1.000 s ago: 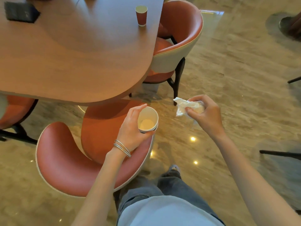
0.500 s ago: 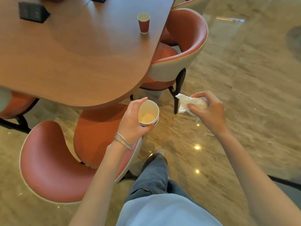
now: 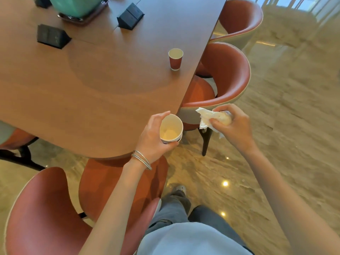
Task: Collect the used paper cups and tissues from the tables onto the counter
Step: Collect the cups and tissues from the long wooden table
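Observation:
My left hand (image 3: 153, 137) grips an upright paper cup (image 3: 170, 130) with a white inside, held over the near edge of the wooden table (image 3: 92, 92). To its right, my right hand (image 3: 233, 126) is closed around crumpled white tissues (image 3: 207, 118), held above the floor beside a chair. A second red paper cup (image 3: 175, 59) stands upright on the table near its right edge, farther away than both hands.
Red chairs stand around the table: one at the near end (image 3: 60, 208), two along the right side (image 3: 226, 83). Two black wedge-shaped boxes (image 3: 52, 36) and a teal object on a tray (image 3: 79, 8) sit on the far part of the table. Polished marble floor (image 3: 285, 126) lies to the right.
I have walked forward along the table. The red cup on the table is nearer now, and more of the far tabletop shows. Both hands keep their hold.

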The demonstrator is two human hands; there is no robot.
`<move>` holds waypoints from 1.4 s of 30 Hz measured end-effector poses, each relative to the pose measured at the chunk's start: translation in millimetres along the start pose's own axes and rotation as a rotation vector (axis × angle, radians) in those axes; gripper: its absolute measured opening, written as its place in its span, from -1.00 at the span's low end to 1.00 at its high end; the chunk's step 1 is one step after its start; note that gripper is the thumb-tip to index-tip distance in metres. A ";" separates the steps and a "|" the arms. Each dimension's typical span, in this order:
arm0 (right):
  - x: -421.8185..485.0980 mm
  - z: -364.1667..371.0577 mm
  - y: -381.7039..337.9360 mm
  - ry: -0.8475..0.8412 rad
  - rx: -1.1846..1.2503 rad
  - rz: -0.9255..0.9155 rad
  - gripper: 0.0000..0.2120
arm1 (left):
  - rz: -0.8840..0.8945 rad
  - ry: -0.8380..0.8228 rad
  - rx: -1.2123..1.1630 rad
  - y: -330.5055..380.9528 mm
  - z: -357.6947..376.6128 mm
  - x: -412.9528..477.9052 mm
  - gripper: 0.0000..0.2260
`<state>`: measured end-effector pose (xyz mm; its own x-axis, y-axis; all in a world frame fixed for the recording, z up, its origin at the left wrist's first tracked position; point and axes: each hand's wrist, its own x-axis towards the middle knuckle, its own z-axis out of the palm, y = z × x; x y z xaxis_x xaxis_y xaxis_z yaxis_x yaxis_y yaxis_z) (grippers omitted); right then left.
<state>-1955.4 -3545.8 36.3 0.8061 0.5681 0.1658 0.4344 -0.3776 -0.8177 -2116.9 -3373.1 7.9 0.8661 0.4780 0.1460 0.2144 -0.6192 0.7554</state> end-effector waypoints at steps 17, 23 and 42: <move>183.6 9.7 57.8 -0.208 0.008 -0.154 -0.73 | -0.167 0.131 0.032 -7.9 35.4 146.0 -0.24; 263.4 -6.1 72.2 -0.265 0.007 -0.211 -0.75 | -0.238 0.226 0.025 10.1 60.3 202.6 -0.24; 419.8 46.6 92.0 -0.318 0.040 -0.211 -0.77 | -0.248 0.248 0.059 -34.6 37.3 348.1 -0.26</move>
<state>-1595.9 -3307.9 5.0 0.5327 0.8312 0.1592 0.5564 -0.2022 -0.8059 -1806.0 -3208.6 8.8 0.6499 0.7507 0.1184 0.4365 -0.4963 0.7505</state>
